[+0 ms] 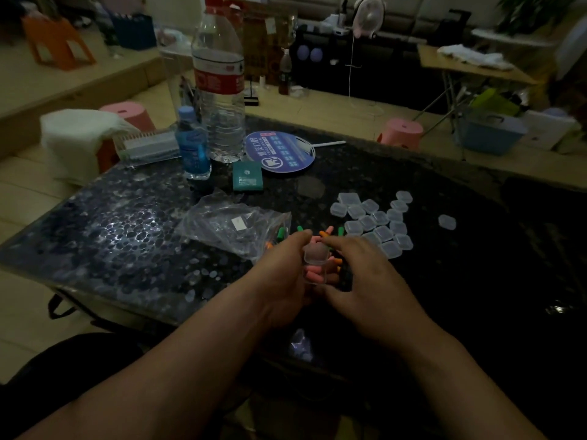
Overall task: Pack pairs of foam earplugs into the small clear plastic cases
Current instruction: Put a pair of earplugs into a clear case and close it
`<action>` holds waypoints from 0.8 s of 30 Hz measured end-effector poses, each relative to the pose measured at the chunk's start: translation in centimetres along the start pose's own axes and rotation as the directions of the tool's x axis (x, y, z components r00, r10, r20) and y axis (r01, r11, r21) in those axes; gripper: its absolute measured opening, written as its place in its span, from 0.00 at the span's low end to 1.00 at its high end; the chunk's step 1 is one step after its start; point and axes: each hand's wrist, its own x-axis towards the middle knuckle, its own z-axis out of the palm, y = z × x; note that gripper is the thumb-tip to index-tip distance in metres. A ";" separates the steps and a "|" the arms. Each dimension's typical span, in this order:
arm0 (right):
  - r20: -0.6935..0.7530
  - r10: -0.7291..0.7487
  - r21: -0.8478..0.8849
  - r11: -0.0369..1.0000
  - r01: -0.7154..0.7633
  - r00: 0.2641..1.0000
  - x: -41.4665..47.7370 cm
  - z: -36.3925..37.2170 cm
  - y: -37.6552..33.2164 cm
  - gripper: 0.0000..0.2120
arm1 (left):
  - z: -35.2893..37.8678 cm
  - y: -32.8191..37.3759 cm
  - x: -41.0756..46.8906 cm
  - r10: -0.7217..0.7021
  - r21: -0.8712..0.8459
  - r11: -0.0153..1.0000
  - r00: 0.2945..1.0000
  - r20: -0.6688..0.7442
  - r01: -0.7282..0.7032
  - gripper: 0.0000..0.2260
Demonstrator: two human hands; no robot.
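Both hands meet near the front edge of the table (127,233). The left hand (286,281) and right hand (359,274) each curl their fingers round one clear case (314,265), held just above the loose earplugs (327,231). A pink pair (313,276) lies inside it (the lid seems unclosed, though the dimness blurs this). The cluster of cases (378,220) to the far right looks empty, so most of the packing likely remains.

The desk (127,236) is black with a pale pebble pattern. The large bottle (219,90) has a red label; beside it stand a blue small bottle (192,147) and a teal packet (247,180). In front of it, the earplugs (327,232) are pink, orange and green.
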 end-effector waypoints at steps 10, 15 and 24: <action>-0.131 0.013 0.005 1.000 -0.012 0.991 -0.2 0.8 -1.2 0.08 | -0.2 -0.1 0.2 0.137 0.117 0.985 0.985 -0.105 -0.125 0.18; -0.099 0.089 0.053 0.995 -0.084 0.991 -0.3 0.3 -1.2 0.08 | 0.5 -0.2 -0.8 0.159 0.310 0.942 0.985 -0.066 -0.131 0.12; -0.159 0.152 0.055 0.988 -0.145 0.975 -0.8 0.2 -1.3 0.09 | 0.6 -0.8 0.1 0.207 0.300 0.939 0.972 -0.114 -0.165 0.16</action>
